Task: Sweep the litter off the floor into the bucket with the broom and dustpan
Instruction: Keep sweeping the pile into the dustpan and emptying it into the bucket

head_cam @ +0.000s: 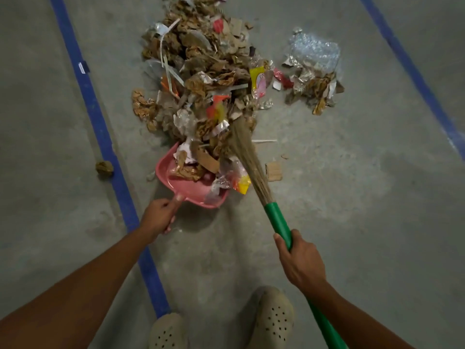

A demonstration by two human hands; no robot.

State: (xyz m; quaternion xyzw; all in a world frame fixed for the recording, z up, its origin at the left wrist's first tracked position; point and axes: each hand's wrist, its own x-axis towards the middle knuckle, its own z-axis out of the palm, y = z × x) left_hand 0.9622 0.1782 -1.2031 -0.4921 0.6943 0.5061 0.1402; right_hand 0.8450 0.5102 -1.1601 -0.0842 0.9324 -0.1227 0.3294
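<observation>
The litter (201, 71), heaped from upper centre down to mid-frame, looks light, loose and crumpled: paper, card and thin plastic, likely to scatter under a hard stroke. The stiff pink dustpan (191, 192) below it already carries some. The left hand (158, 215) has its grip wrapped round the pan's handle. The right hand (302, 260) grips the green shaft of the broom (278, 222), bristles in the litter. No bucket shows.
</observation>
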